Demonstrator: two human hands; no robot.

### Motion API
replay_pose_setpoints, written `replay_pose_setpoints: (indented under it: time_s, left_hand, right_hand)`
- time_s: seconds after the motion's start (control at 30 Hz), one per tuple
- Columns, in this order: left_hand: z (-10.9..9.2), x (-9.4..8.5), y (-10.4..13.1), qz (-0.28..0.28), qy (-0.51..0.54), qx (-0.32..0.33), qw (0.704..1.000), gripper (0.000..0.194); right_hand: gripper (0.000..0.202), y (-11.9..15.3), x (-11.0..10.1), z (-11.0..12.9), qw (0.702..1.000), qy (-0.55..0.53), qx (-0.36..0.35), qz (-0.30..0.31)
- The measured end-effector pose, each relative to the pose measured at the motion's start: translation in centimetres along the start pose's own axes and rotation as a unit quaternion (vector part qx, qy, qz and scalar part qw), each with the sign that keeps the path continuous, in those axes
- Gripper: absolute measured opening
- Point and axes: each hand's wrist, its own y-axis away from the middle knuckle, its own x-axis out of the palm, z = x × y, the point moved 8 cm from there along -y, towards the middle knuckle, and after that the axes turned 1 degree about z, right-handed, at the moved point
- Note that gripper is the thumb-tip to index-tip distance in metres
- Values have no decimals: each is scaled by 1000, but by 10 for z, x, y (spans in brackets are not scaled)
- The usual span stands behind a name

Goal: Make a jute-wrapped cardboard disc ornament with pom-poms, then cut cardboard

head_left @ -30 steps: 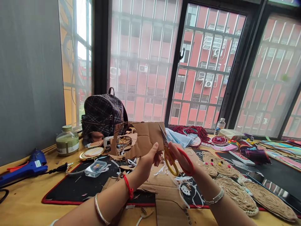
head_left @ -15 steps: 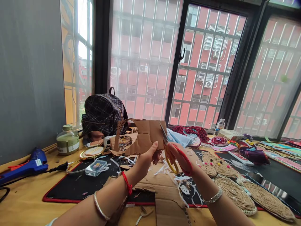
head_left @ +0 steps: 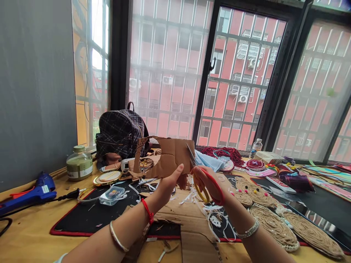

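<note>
A piece of brown cardboard [head_left: 172,155] with a large rounded cut-out on its left side is held up above the table. My left hand [head_left: 171,180] grips its lower edge, thumb on the near face and fingers behind. My right hand [head_left: 210,182] is closed round the handles of a pair of scissors [head_left: 203,193], one loop red and one yellow. The scissor blades point up and left and lie at the cardboard's right edge. Below, more cardboard [head_left: 196,233] lies on the table among white paper strips [head_left: 189,197].
A blue glue gun [head_left: 30,193], a jar [head_left: 79,163] and a plaid backpack [head_left: 120,135] stand at left. Coiled rope mats [head_left: 274,223] and a phone [head_left: 320,219] lie at right. A small clear box [head_left: 112,194] sits on the black mat [head_left: 82,215].
The cardboard has tilted slightly in my left hand, its lower left edge rising a little. The scissors stay at its right edge, and both hands have barely moved.
</note>
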Motion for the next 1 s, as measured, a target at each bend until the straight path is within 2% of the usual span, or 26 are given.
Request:
replay_pose_setpoints:
  time_s: [0.13,0.27,0.67,1.0]
  left_hand:
    - [-1,-2,-1,-6,77,-6,997,29]
    - [-10,5,-1,35,137,13,990,26]
    - [-17,4,0,5,157,12,987,21]
    - [-21,5,-1,33,146,8,989,21]
  right_hand:
    - [48,0,1,-3,1000,-3,0,-9]
    - [46,0,2,-3,999,-32,0,-9]
    - [47,0,-1,-4,999,-12,5,-37]
    - [50,0,-3,4,999,5,-5,-40]
